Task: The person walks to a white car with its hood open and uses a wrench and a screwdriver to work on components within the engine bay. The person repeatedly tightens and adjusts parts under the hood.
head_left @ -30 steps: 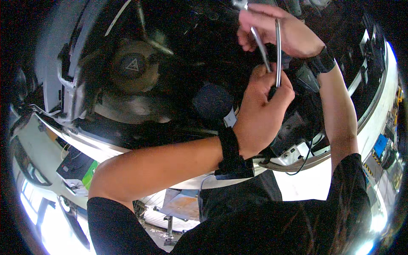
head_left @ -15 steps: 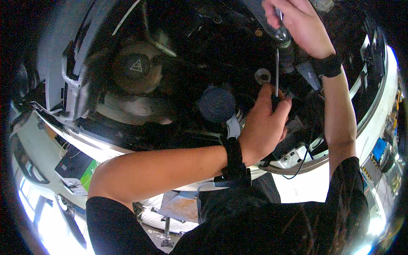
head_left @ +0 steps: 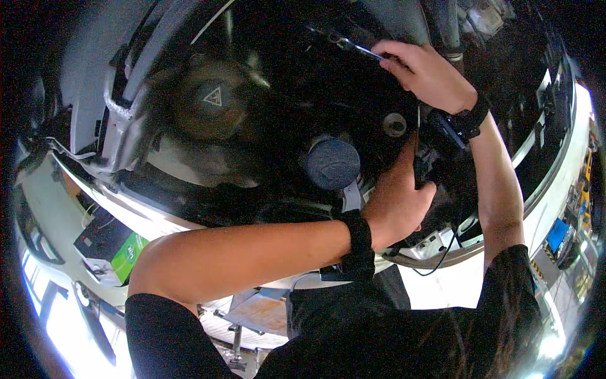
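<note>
My left hand (head_left: pixel 399 205) is closed on a black-handled tool with a thin metal shaft, which looks like a screwdriver (head_left: pixel 418 172); its tip is hidden behind my right wrist. Farther in, my right hand (head_left: pixel 432 76) grips a shiny metal wrench (head_left: pixel 360 49), whose far end points left over the dark engine bay. Just left of my left hand is a round dark-blue cap (head_left: pixel 333 164). A small pale ring-shaped opening (head_left: pixel 394 125) lies between my two hands. Dark straps with boxy devices sit on both my wrists.
A round cap with a pale triangle sign (head_left: pixel 213 96) is at the left of the engine bay. The car's white front edge (head_left: pixel 126 211) curves below. A black cable (head_left: pixel 451 243) hangs near my left hand. A green-and-black box (head_left: pixel 120 252) stands at the lower left.
My right hand has come down and left, and the wrench now points left. My left hand has shifted slightly down with the screwdriver-like tool. The view has tilted a little.
</note>
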Demonstrator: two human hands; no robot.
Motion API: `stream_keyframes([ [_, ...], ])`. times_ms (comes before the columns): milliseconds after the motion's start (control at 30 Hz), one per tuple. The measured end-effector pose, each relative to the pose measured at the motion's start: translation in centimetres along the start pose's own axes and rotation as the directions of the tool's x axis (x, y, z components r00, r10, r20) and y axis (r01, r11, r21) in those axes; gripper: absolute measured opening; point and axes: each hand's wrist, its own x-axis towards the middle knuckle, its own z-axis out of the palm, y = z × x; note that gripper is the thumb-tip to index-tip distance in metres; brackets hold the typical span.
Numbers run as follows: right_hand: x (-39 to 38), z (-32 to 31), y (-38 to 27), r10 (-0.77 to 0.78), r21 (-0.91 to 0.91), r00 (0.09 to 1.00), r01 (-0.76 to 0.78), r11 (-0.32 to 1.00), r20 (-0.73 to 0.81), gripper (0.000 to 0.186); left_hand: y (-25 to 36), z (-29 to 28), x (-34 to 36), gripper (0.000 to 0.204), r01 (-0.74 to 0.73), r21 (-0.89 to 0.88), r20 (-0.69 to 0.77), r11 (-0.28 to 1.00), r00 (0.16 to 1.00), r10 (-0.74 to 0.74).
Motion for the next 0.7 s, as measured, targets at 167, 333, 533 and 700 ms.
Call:
stream_keyframes([
  [167, 0.1, 1.3, 0.2, -0.091, -0.048, 0.996, 0.09, 0.995, -0.005, 0.029, -0.5, -0.2, 0.3, 0.082, -0.173, 0.211, -0.054, 0.962, 0.981, 0.188],
  [333, 0.1, 1.5, 0.3, -0.137, -0.06, 0.989, 0.134, 0.989, -0.062, 0.036, -1.4, 0.1, 0.3, 0.088, -0.241, 0.293, -0.058, 0.925, 0.961, 0.269],
  [533, 0.5, 1.6, -0.6, -0.123, -0.041, 0.992, 0.123, 0.992, 0.004, 0.034, -2.6, 0.8, -0.1, 0.067, -0.207, 0.2, -0.072, 0.958, 0.972, 0.225],
  [700, 1.9, 2.2, -0.5, -0.103, -0.041, 0.995, 0.103, 0.994, -0.012, 0.035, -3.1, 1.1, -0.2, 0.026, -0.088, 0.144, 0.008, 0.986, 0.996, 0.088],
])
